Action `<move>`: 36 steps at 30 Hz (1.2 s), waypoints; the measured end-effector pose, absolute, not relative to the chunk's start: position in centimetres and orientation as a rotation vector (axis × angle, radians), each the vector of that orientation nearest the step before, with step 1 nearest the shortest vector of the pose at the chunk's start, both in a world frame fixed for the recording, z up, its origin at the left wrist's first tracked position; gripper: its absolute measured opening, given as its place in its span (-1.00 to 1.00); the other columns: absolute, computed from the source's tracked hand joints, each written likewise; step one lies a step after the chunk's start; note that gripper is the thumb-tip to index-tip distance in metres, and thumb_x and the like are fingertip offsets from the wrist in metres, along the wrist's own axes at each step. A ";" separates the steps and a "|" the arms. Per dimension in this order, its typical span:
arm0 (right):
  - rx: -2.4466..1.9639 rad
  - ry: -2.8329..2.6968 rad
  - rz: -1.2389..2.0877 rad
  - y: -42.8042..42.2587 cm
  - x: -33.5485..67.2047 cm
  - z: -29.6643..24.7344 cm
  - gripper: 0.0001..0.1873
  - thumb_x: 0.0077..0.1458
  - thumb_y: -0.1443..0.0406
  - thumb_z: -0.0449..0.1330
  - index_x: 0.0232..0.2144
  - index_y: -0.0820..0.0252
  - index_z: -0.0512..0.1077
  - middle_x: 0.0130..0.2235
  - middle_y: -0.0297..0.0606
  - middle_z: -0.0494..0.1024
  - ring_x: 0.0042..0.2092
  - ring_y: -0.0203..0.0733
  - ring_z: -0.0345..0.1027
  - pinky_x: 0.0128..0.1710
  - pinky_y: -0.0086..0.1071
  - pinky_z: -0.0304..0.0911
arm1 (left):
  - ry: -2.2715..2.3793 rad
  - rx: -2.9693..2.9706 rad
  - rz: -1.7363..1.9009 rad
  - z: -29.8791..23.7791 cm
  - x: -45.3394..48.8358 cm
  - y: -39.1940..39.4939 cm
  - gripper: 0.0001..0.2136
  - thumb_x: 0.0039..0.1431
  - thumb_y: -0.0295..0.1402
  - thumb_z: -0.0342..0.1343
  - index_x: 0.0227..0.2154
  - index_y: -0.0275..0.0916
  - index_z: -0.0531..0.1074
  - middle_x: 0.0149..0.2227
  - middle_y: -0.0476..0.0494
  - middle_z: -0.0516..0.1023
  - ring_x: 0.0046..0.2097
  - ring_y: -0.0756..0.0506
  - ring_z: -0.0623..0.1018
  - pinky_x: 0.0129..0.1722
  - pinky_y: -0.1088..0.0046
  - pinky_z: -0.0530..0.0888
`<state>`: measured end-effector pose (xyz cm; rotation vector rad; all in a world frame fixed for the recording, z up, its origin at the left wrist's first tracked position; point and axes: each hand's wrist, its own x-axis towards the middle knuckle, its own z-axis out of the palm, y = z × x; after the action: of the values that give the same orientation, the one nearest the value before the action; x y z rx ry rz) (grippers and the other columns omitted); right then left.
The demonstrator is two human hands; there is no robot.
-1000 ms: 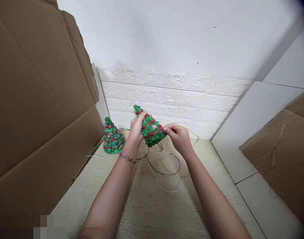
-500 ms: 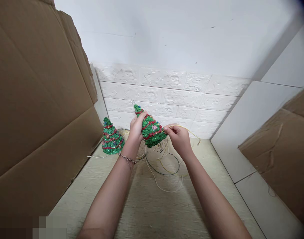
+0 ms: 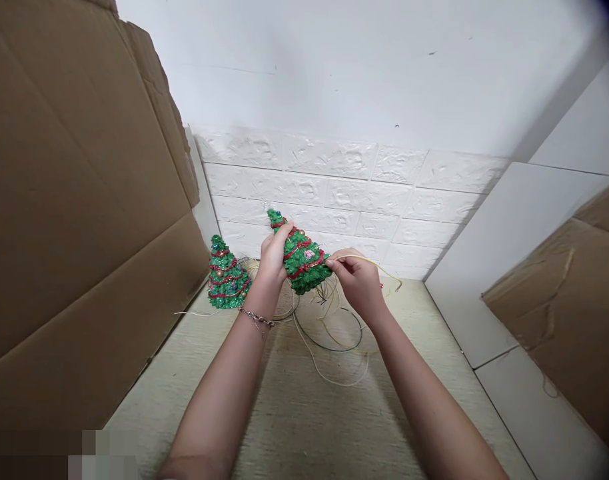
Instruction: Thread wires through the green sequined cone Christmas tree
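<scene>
My left hand is wrapped round a small green Christmas tree with red garlands and holds it tilted above the table. My right hand pinches a thin yellow wire against the tree's lower right edge; the wire arcs off to the right. A second small green tree stands upright on the table, to the left of my left hand and apart from it. A bracelet is on my left wrist.
Loose thin wires lie coiled on the pale table under my hands. A large cardboard sheet leans on the left, another piece of cardboard on the right. A white brick-pattern wall closes the back.
Almost nothing differs: my right hand has shifted slightly at the tree's lower edge with the wire; the left hand and the tree it holds stay in place.
</scene>
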<state>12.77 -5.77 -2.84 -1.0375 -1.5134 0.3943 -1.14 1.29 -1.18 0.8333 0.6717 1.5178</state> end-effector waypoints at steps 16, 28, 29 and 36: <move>-1.136 -1.457 0.331 -5.7 13.2 -3.1 -0.81 -0.01 0.22 0.15 -0.57 0.16 0.45 -0.39 -0.22 0.53 -0.32 -0.18 0.36 -0.27 -0.31 0.25 | 0.678 0.838 1.526 -0.9 -0.4 0.8 -0.77 -0.14 -0.26 0.25 -0.54 -0.27 0.33 -0.57 0.01 0.39 -0.55 0.03 0.40 -0.49 0.46 0.36; -1.087 -1.623 0.117 -6.6 12.4 -2.9 -0.69 0.11 0.18 0.05 -0.60 0.14 0.37 -0.44 -0.26 0.46 -0.33 -0.24 0.34 -0.25 -0.33 0.24 | 0.658 0.877 1.549 -1.0 -0.4 0.7 -0.75 -0.16 -0.23 0.26 -0.56 -0.25 0.32 -0.57 0.02 0.37 -0.54 0.04 0.36 -0.51 0.48 0.33; -1.086 -1.634 0.131 -6.7 12.4 -2.8 -0.63 0.16 0.14 -0.01 -0.58 0.14 0.38 -0.43 -0.25 0.46 -0.31 -0.23 0.34 -0.24 -0.32 0.24 | 0.670 0.878 1.553 -1.0 -0.4 0.7 -0.75 -0.16 -0.23 0.27 -0.56 -0.25 0.33 -0.58 0.02 0.37 -0.54 0.04 0.36 -0.51 0.49 0.33; -1.211 -1.600 0.053 -6.0 13.1 -3.4 -0.39 0.23 -0.05 -0.33 0.10 0.02 0.26 0.19 -0.13 0.24 0.21 -0.04 0.04 0.16 -0.05 -0.03 | 0.639 0.945 1.487 -0.8 0.6 0.1 -0.75 -0.13 -0.22 0.26 -0.50 -0.29 0.40 -0.52 -0.07 0.45 -0.50 0.01 0.42 -0.46 0.46 0.38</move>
<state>13.09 -6.01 -3.43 -1.2106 -1.6004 0.0529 0.60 0.06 -0.83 0.9450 0.6393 1.4874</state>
